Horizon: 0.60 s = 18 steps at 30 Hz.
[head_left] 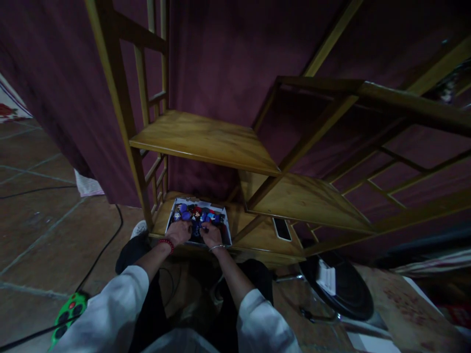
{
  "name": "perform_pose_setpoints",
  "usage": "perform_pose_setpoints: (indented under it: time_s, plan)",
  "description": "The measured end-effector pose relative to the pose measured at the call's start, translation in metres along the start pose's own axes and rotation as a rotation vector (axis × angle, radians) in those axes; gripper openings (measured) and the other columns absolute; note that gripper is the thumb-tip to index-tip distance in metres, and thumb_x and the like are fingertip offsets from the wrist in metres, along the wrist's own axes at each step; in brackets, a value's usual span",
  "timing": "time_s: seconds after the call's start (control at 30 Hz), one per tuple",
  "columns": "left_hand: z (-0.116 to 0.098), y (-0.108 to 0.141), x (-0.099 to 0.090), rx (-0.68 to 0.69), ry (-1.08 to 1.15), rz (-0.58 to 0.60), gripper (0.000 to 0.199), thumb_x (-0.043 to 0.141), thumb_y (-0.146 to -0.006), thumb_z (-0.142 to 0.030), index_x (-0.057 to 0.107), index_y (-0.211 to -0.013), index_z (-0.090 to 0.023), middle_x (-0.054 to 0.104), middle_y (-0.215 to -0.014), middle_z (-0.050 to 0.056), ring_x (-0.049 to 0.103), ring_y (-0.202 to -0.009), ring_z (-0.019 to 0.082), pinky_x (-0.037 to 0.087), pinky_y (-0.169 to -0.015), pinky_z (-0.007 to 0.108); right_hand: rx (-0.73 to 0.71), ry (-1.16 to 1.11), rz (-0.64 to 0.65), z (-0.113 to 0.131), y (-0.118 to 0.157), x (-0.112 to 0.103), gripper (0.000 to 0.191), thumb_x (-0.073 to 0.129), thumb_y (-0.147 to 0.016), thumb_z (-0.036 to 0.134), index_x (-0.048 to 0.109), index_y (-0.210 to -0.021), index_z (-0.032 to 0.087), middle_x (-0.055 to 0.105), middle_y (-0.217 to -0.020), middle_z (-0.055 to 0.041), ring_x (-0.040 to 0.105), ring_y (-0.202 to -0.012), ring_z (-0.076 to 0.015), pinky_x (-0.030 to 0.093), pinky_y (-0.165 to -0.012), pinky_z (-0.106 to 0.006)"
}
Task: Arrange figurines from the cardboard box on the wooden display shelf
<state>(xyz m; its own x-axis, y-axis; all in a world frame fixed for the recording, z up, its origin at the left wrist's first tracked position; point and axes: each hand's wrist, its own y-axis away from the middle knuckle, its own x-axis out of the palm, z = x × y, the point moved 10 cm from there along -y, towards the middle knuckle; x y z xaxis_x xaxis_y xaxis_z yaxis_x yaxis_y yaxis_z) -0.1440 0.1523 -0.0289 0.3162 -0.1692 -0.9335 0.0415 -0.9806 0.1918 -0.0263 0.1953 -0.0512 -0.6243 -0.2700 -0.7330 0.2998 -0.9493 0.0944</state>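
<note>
A shallow white box sits on the lowest wooden shelf, filled with several small figurines in blue, red, black and white. A blue-headed figurine lies near its left side, a red-and-dark figurine around the middle. My left hand, a red bead bracelet on its wrist, reaches over the front left of the box with fingers curled in. My right hand, with a silver bangle, bends its fingers together over the front right. Whatever small dark thing lies at the fingertips is too small and dim to name.
A white phone with a dark screen lies on the shelf to the right. Wooden shelf boards and posts frame the box overhead and on the left. A green power strip with cables rests on the floor; a black stool stands right.
</note>
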Motion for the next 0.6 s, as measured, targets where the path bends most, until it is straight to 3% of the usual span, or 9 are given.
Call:
perform_pose_setpoints:
  time_s: [0.13, 0.27, 0.33, 0.43, 0.6]
  plan:
    - [0.012, -0.004, 0.001, -0.090, 0.015, -0.033, 0.028, 0.033, -0.083, -0.023, 0.060, -0.090, -0.019, 0.065, -0.092, 0.008, 0.061, -0.087, 0.019, 0.045, -0.078, 0.029, -0.030, 0.047, 0.040, 0.004, -0.002, 0.004, 0.022, 0.054, -0.074, 0.020, 0.063, -0.094, 0.022, 0.066, -0.091, -0.0016, 0.060, -0.087, -0.0141, 0.044, -0.081, -0.023]
    - [0.025, -0.002, -0.004, -0.208, 0.011, -0.096, 0.030, 0.035, -0.080, -0.019, 0.056, -0.101, -0.014, 0.055, -0.112, 0.016, 0.059, -0.094, 0.022, 0.044, -0.079, 0.032, 0.011, -0.001, 0.014, -0.001, -0.006, 0.003, 0.024, 0.054, -0.074, 0.021, 0.062, -0.096, 0.022, 0.065, -0.090, -0.0024, 0.060, -0.089, -0.0147, 0.045, -0.082, -0.026]
    - [0.029, -0.001, -0.001, -0.245, 0.020, -0.063, 0.033, 0.035, -0.078, -0.017, 0.054, -0.105, -0.010, 0.052, -0.114, 0.020, 0.059, -0.093, 0.025, 0.045, -0.077, 0.035, 0.067, -0.086, 0.005, -0.009, -0.008, 0.002, 0.027, 0.054, -0.073, 0.020, 0.061, -0.099, 0.021, 0.064, -0.094, -0.0029, 0.060, -0.088, -0.0142, 0.047, -0.080, -0.025]
    - [0.029, 0.000, 0.004, -0.234, 0.040, -0.010, 0.033, 0.035, -0.078, -0.016, 0.056, -0.103, -0.008, 0.052, -0.114, 0.022, 0.060, -0.091, 0.026, 0.045, -0.077, 0.036, 0.144, -0.203, -0.037, -0.022, -0.010, -0.002, 0.030, 0.054, -0.072, 0.020, 0.059, -0.101, 0.019, 0.063, -0.099, -0.0039, 0.061, -0.084, -0.0137, 0.050, -0.074, -0.025]
    - [0.015, -0.003, 0.000, -0.090, 0.075, -0.023, 0.034, 0.036, -0.079, -0.018, 0.057, -0.106, -0.019, 0.053, -0.119, 0.011, 0.058, -0.097, 0.020, 0.043, -0.084, 0.030, 0.143, -0.341, 0.007, -0.024, -0.014, 0.005, 0.029, 0.056, -0.068, 0.020, 0.060, -0.097, 0.017, 0.064, -0.092, -0.0036, 0.062, -0.080, -0.0143, 0.051, -0.071, -0.027]
